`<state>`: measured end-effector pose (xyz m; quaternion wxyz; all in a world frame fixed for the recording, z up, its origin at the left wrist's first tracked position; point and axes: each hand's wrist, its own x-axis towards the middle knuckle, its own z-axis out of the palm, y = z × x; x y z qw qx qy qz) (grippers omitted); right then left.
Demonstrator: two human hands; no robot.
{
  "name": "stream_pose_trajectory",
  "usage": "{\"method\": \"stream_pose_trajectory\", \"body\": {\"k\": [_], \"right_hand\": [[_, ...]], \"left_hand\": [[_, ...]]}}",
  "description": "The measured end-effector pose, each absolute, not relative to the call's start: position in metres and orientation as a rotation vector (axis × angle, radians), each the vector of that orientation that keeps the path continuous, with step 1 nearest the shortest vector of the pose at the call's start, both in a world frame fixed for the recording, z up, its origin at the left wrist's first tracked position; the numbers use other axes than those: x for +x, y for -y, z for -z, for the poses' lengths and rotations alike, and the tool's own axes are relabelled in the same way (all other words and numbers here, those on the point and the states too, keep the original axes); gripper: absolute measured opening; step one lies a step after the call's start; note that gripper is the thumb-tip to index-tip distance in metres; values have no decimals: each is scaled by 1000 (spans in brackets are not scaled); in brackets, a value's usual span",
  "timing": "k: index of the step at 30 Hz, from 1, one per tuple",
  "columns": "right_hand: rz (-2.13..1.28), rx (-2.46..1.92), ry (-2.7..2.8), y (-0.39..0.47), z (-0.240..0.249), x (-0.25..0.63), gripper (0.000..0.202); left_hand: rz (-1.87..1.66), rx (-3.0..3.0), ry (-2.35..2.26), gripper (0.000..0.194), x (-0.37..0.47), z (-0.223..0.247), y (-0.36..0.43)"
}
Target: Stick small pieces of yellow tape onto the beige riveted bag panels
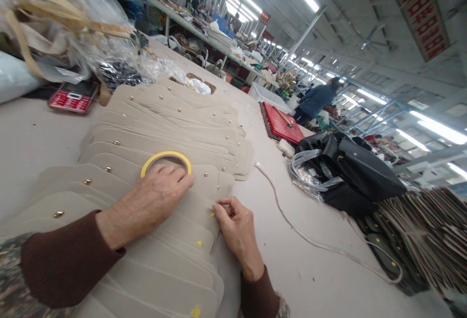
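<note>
While your left hand (156, 194) grips the tape (174, 154), your right hand (237, 225) curls at a yellow tab (212, 215), hold unclear; panels (178, 247), fanned beneath your fingers, could slip askew if a cuff (69, 262) drags.

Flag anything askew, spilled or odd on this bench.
No spill or damage that I can make out. Slightly untidy: a pale cord trails loose in curves across the tabletop, to the right of the right hand, and the beige panels overlap unevenly, edges jutting at different angles.
</note>
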<state>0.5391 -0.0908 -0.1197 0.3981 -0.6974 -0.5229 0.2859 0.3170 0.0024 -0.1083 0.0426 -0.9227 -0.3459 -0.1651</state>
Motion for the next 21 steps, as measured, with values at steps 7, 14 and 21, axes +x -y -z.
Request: {"method": "stream_pose_trajectory", "body": {"k": [7,14,21], "right_hand": [[-335,-1624,1528,84,121,541,20],[-166,-1785,1756,64,131,516,31],[-279,-1896,1548,73,130,532,33]], "left_hand": [[515,-2997,889,26,304,104,5],[509,-3012,816,29,296,109,6],[623,-3071,824,32,277,125,8]]}}
